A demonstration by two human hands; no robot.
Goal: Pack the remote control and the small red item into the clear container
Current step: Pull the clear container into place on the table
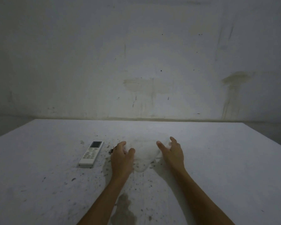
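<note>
A white remote control (91, 154) lies flat on the table, screen end away from me, left of my hands. The clear container (145, 151) is faint and hard to make out; it rests on the table between my hands. My left hand (122, 157) touches its left side, fingers spread. My right hand (172, 151) is on its right side, thumb and fingers apart around the edge. A small dark item with a ring (111, 151) peeks out just left of my left hand; its colour is unclear.
The white table (217, 159) is speckled with dark spots and has a stain (123, 207) near me. Its far edge meets a stained grey wall (144, 62). The table's left and right edges slope away.
</note>
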